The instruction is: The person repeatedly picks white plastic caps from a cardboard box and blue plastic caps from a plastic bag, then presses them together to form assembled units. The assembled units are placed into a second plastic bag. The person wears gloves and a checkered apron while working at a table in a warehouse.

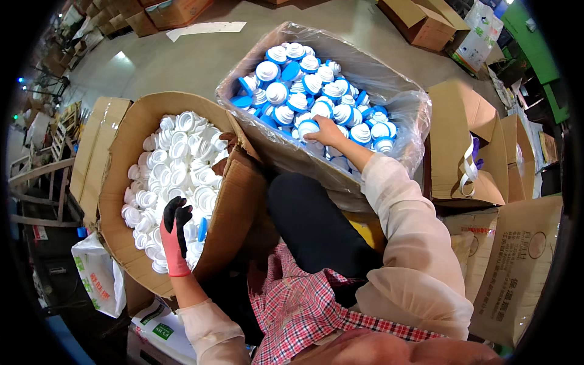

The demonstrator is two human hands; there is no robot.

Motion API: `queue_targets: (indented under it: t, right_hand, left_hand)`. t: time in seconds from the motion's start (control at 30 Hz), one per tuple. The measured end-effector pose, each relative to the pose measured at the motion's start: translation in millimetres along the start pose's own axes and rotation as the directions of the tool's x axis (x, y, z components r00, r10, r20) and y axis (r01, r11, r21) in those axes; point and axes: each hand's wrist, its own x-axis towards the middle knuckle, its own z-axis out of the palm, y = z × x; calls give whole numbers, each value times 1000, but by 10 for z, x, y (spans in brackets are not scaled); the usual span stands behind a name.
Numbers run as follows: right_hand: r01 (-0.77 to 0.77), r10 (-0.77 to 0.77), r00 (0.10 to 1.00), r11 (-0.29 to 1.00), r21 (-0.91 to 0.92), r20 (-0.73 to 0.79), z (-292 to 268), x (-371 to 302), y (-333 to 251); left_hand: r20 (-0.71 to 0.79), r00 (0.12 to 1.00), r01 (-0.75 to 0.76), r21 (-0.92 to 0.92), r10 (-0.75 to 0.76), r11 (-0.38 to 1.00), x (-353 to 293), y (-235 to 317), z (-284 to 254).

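Note:
My right hand [326,133], bare, reaches into a plastic-lined carton [277,146] full of stepped white lids with blue rims. Its fingers close around one white lid [308,128] at the near side of the heap. My left hand [176,236], in a pink glove with black fingers, is over a carton [115,182] of white plastic lids [178,149]. The gloved fingers are bent together; what they hold, if anything, blends with the white lids behind. Just right of that hand, a blue piece [202,229] shows edge-on; whether the glove touches it I cannot tell.
The two cartons stand side by side, their walls meeting ahead of my knee [316,219]. Open cardboard boxes [465,143] line the right side, one with a white strap [468,167]. A white plastic bag [99,275] and a metal frame [42,182] are at the left.

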Motion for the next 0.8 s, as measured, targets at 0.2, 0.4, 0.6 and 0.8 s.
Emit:
queue_targets:
  t: [0.2,0.4,0.6,0.8]
  right_hand:
    - [-12,36,996,966,-258,87,247,236,-58]
    - [126,-176,977,933,-338,-124,90,230,-416]
    - [635,-650,760,747,198,18,-33,61,-2829]
    - [867,-688,81,405,289,721,1579,-383,-3865]
  left_hand:
    - [-51,999,13,33,-12,999,-22,-128,-167]
    - [-151,987,-61,-55,52,997,-58,-67,-359]
    - [-353,923,-200,-99,153,975,-194,86,-715]
    - [-460,864,-254,-47,205,966,-270,-25,-968]
